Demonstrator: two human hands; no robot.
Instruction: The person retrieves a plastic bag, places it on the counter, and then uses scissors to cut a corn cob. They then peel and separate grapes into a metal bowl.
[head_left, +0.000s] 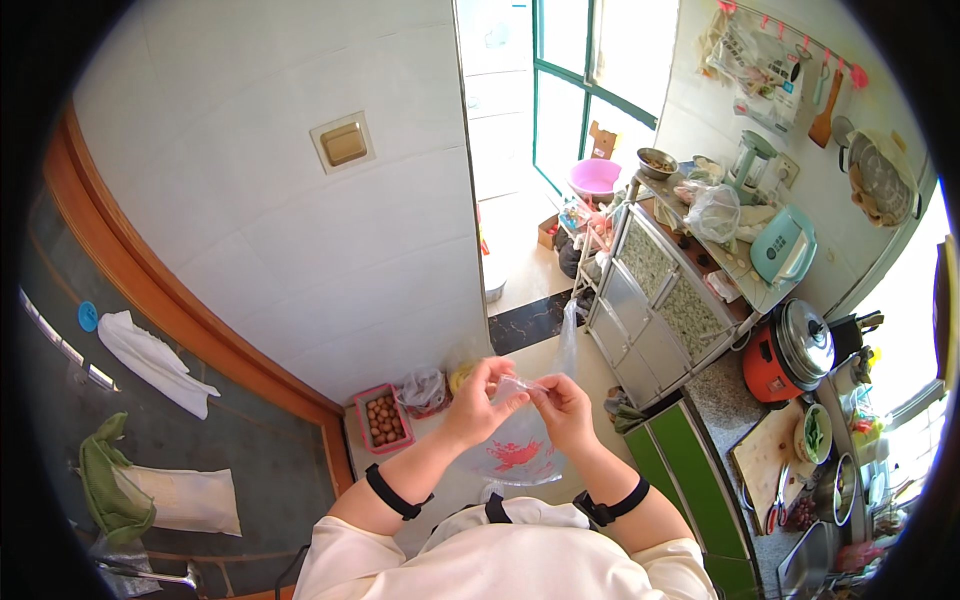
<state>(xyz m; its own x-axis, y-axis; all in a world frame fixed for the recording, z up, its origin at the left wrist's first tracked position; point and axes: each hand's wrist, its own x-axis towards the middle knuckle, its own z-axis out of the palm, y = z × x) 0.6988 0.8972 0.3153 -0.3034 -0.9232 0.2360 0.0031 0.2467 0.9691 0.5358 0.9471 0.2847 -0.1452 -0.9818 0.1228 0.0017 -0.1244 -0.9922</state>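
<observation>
A clear plastic bag (525, 457) with a red printed design hangs in front of my body, its gathered top up between my hands. My right hand (568, 411) pinches that top edge between thumb and fingertips. On the other side, my left hand (480, 401) has its thumb and curled fingers around the same edge; part of the grip is hidden behind the fingers. The bag's lower end spreads wide above the tiled floor.
A pink-rimmed basket of eggs (384, 421) stands on the floor by the wall, beside a bagged item (424, 391). At right, the counter holds a red rice cooker (780, 360), a cutting board (757, 450) and scissors (780, 499). A metal cabinet (637, 307) stands farther back.
</observation>
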